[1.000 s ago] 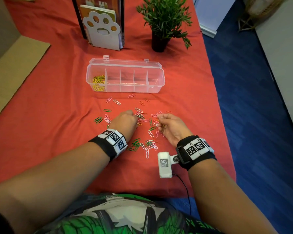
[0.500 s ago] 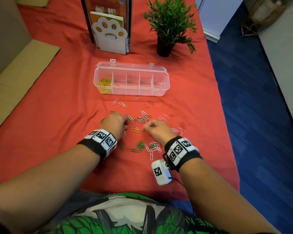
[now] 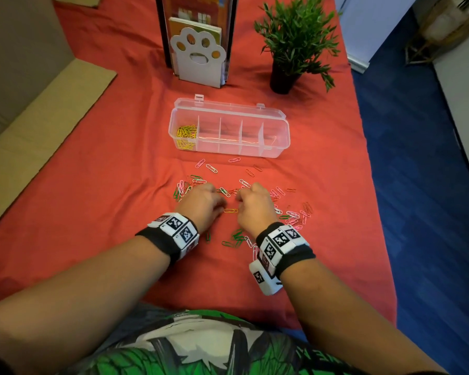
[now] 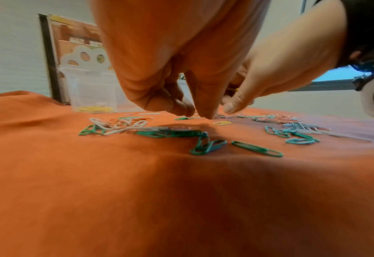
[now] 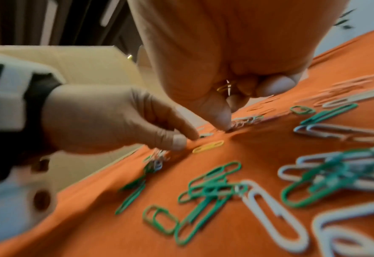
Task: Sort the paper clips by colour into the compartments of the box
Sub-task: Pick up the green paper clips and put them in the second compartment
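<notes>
A red cloth (image 3: 98,185) covers the tabletop, with a paw-shaped white bookend (image 3: 198,58) and a potted plant (image 3: 295,47) at the far edge. Nearer the person lies the clear plastic box (image 3: 229,128), lid open, its leftmost compartment holding yellow paper clips (image 3: 186,135); the other compartments look bare from the head view. In front of the box, green, pink and white paper clips (image 3: 237,235) are scattered across the cloth. The left hand (image 3: 201,205) and right hand (image 3: 253,207) hover close together over the scatter, knuckles up, fingers curled downward. A single yellow clip (image 5: 208,147) lies flat on the cloth between the two hands, just beside the left thumb tip and apart from the right hand's fingertips. The left hand's thumb and forefinger point down at the cloth, close together; whether they pinch a clip cannot be told. The right hand's fingers (image 5: 276,85) curl into the palm around a few yellow clips (image 5: 224,87), while its thumb tip presses down among the loose clips.
</notes>
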The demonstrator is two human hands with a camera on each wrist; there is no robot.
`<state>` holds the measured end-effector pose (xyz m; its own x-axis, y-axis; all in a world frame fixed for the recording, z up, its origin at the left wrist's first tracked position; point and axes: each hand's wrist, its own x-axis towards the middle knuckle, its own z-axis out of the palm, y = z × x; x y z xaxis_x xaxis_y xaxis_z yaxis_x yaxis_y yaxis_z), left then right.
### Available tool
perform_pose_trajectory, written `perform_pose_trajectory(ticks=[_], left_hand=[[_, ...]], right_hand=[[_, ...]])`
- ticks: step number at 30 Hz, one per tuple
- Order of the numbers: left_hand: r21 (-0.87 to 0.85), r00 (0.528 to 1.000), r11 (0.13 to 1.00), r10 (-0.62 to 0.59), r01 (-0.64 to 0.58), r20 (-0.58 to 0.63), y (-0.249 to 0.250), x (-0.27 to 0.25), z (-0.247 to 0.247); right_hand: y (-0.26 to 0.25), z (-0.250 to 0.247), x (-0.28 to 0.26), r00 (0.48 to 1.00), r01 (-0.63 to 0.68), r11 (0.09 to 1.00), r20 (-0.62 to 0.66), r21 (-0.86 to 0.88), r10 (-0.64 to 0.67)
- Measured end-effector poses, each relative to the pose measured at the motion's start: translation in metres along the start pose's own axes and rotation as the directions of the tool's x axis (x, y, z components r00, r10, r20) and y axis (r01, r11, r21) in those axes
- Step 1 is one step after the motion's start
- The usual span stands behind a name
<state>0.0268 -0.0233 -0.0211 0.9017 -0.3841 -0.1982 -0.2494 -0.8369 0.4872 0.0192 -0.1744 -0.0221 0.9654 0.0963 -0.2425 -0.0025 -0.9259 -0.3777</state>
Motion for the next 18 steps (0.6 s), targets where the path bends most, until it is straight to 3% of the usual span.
perform_pose_trajectory(ticks=[4, 7, 10, 12, 15, 18], left_hand=[[0.047, 0.997, 0.997, 0.051, -0.054, 0.058, 0.007, 0.004, 0.004], [0.096, 0.994, 0.993, 0.068, -0.075, 0.083, 0.010, 0.005, 0.004], [0.139, 0.991, 0.988, 0.050, -0.067, 0.122, 0.013, 0.005, 0.005], [0.068, 0.991, 0.998, 0.009, -0.019, 0.132, 0.010, 0.006, 0.001], [-0.188, 0.991, 0.973, -0.136, 0.137, 0.017, -0.001, 0.011, -0.019], [-0.370, 0.929, 0.902, -0.310, 0.221, -0.201, -0.017, 0.028, -0.055]], right_hand=[[0.013, -0.003, 0.003, 0.997, -0.070, 0.997, -0.011, 0.038, 0.070], [0.019, -0.003, 0.004, 0.986, -0.163, 0.967, 0.014, 0.195, 0.163], [0.018, -0.012, 0.009, 0.937, -0.349, 0.810, 0.179, 0.471, 0.299], [0.016, -0.021, 0.014, 0.902, -0.431, 0.668, 0.287, 0.606, 0.322], [0.004, -0.038, 0.023, 0.910, -0.413, 0.568, 0.310, 0.712, 0.275], [-0.017, -0.055, 0.044, 0.967, -0.248, 0.628, 0.149, 0.737, 0.207]])
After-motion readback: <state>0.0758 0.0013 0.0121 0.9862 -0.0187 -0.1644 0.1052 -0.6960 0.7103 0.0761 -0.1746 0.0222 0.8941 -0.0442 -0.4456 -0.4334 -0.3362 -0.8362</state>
